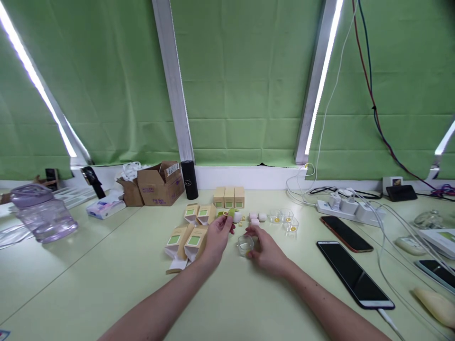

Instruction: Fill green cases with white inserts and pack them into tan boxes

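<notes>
My right hand [268, 251] grips a small clear plastic box [245, 245] by its side, just above the table. The fingers of my left hand [217, 237] are pinched together; what they hold is too small to make out. Close behind those fingertips are a small green item [232, 211] and a white rounded piece [237, 217]. Tiny yellow pieces [243, 219] lie between the hands. Past my right hand sit pink and white rounded pieces [253, 219] and more clear boxes [291, 225] with yellow bits inside. Several opened tan cartons [195, 241] lie left of my left hand.
Three closed tan cartons [229, 196] stand at the back. Further left are a cardboard box [159, 184], a black cylinder [189, 180], a tissue pack [105, 207] and a purple jug [42, 213]. Phones [355, 272], a power strip [350, 210] and loose cables occupy the right.
</notes>
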Demonstrator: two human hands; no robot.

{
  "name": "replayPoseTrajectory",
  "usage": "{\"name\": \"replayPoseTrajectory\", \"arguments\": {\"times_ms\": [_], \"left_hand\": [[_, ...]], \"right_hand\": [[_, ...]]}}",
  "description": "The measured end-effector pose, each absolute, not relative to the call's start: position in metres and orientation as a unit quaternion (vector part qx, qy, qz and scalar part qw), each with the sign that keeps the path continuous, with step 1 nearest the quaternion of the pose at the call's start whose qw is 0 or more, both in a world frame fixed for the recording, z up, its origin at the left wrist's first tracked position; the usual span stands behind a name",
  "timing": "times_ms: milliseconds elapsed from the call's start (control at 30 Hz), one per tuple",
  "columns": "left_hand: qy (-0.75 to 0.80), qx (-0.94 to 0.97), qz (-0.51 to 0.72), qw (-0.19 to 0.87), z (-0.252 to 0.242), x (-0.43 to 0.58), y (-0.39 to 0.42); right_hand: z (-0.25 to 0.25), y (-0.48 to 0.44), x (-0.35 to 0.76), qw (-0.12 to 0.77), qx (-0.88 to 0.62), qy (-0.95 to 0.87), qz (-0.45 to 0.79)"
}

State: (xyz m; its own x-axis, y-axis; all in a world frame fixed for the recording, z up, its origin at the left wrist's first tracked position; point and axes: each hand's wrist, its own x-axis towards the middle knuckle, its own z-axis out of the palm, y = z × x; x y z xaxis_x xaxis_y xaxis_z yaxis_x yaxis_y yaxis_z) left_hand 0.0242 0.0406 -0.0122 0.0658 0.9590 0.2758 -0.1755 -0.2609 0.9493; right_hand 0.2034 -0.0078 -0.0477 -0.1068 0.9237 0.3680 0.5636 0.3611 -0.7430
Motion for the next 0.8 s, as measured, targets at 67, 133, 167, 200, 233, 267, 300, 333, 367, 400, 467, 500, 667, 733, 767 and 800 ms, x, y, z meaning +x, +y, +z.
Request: {"name": "replayPoseTrajectory", "arguments": {"times_ms": [67, 133, 167, 200, 233, 267, 300, 333, 367, 400, 467, 500, 667, 733, 767, 800], "left_hand": [[0.361, 0.536, 0.584, 0.491, -0.012, 0.024, 0.041], [0.36, 0.529, 0.589, 0.493, -0.012, 0.024, 0.041], [0.36, 0.526, 0.591, 0.494, -0.012, 0.024, 0.041], [0.36, 0.522, 0.594, 0.495, -0.012, 0.024, 0.041], [0.359, 0.519, 0.595, 0.497, -0.012, 0.024, 0.041], [0.359, 0.517, 0.596, 0.499, -0.012, 0.024, 0.041], [0.359, 0.516, 0.595, 0.501, -0.012, 0.024, 0.041], [0.358, 0.516, 0.594, 0.502, -0.012, 0.024, 0.041], [0.358, 0.517, 0.593, 0.502, -0.012, 0.024, 0.041], [0.358, 0.519, 0.592, 0.503, -0.012, 0.024, 0.041], [0.358, 0.521, 0.589, 0.504, -0.013, 0.023, 0.041], [0.359, 0.521, 0.587, 0.504, -0.014, 0.023, 0.042], [0.365, 0.524, 0.584, 0.5, -0.018, 0.024, 0.044], [0.361, 0.527, 0.583, 0.502, -0.019, 0.024, 0.045], [0.36, 0.527, 0.583, 0.503, -0.019, 0.024, 0.045], [0.358, 0.528, 0.581, 0.505, -0.019, 0.024, 0.045]], "right_hand": [[-0.051, -0.002, 0.204, 0.448, -0.503, -0.685, 0.278], [-0.049, 0.0, 0.204, 0.49, -0.473, -0.649, 0.339], [-0.045, 0.001, 0.204, 0.514, -0.453, -0.626, 0.373], [-0.041, 0.0, 0.205, 0.536, -0.431, -0.599, 0.41], [-0.036, -0.001, 0.205, 0.555, -0.407, -0.568, 0.451], [-0.032, -0.002, 0.206, 0.568, -0.382, -0.533, 0.497], [-0.028, -0.004, 0.206, 0.575, -0.36, -0.498, 0.539], [-0.025, -0.005, 0.207, 0.58, -0.341, -0.464, 0.576], [-0.023, -0.006, 0.208, 0.582, -0.325, -0.435, 0.605], [-0.022, -0.006, 0.209, 0.586, -0.313, -0.41, 0.625], [-0.022, -0.006, 0.21, 0.596, -0.3, -0.375, 0.644], [-0.023, -0.005, 0.21, 0.599, -0.298, -0.366, 0.647], [-0.026, -0.004, 0.21, 0.607, -0.293, -0.36, 0.645], [-0.023, -0.005, 0.209, 0.61, -0.286, -0.364, 0.643], [-0.022, -0.006, 0.208, 0.61, -0.284, -0.367, 0.642], [-0.021, -0.007, 0.208, 0.61, -0.282, -0.37, 0.641]]}}
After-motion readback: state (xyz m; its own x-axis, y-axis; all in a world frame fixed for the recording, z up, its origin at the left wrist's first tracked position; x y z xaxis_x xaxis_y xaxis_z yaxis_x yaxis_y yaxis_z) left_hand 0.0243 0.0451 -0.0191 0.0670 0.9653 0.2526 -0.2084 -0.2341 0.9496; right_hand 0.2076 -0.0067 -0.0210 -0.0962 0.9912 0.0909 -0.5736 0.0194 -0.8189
